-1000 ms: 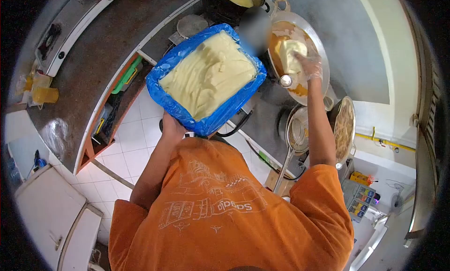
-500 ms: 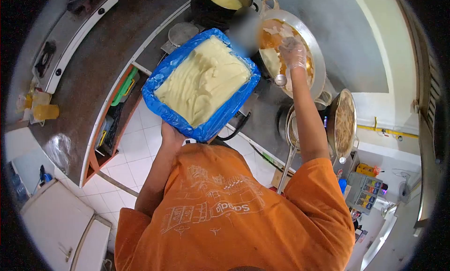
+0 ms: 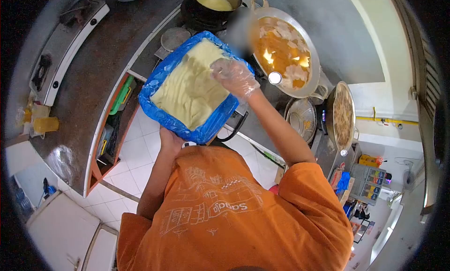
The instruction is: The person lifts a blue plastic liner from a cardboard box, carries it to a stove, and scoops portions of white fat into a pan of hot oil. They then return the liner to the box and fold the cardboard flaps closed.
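A tray lined with blue plastic is tilted in front of my body, filled with pale, soft dough with a ridged surface. My left hand grips the tray's near side from below; its fingers are mostly hidden underneath. In a clear plastic glove, my right hand reaches over the tray's right side, its fingers curled together at the dough. Right of the tray, a wide metal pan holds orange-brown oil with pale pieces floating in it.
A black pot with yellowish contents stands at the back. On the right are a metal strainer and another pan with browned contents. A dark counter runs along the left, with a green-edged item on the shelf below.
My right hand has moved left from above the oil pan to the dough in the tray. The tray stays in my left hand. The strainer shows more fully now.
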The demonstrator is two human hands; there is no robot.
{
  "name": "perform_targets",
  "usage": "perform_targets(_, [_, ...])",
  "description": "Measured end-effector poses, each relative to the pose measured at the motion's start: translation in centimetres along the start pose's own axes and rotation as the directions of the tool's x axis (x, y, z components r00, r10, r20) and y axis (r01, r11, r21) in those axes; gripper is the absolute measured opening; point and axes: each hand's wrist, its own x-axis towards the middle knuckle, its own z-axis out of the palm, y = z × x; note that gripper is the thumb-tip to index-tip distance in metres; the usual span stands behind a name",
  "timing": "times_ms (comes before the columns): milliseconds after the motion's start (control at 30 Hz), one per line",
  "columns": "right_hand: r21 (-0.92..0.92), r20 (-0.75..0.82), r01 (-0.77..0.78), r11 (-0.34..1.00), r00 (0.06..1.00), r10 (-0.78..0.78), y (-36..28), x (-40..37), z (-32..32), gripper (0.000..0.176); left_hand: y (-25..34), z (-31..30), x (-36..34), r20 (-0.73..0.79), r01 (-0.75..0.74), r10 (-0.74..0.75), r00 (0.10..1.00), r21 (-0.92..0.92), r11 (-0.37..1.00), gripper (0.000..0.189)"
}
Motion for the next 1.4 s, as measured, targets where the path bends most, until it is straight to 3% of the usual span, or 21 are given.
perform_targets(67, [-0.067,0.068,-0.004,0.998,0.998,0.009,-1.1,-0.2,0.8,0.026,-0.1,-0.2,0.1,0.013,-0.027,0.027,1.000,-0.016,1.000,0.064])
perform_targets(267, [0.017,0.105,0.065,0.998,0.992,-0.067,-0.5,-0.5,2.4,0.033,-0.4,-1.1,0.8,-0.003,-0.035,0.035,0.999,-0.065,0.997,0.062])
perform_targets(467, [0.000,0.123,-0.047,0.999,0.991,0.047,-1.0,-0.4,2.5,0.028,-0.4,-1.1,0.8,0.026,-0.037,0.039,0.999,-0.090,0.995,0.062])
perform_targets(767, [-0.032,0.066,-0.002,0.999,0.998,0.004,-1.0,-0.4,2.6,0.028,-0.4,-1.5,1.2,0.034,-0.016,0.019,0.999,-0.088,0.996,0.064])
perform_targets(1400, [-0.056,0.098,0.030,0.998,0.995,-0.024,-1.1,0.1,2.4,0.030,-0.3,-1.2,0.9,0.055,-0.019,0.025,0.998,-0.110,0.994,0.064])
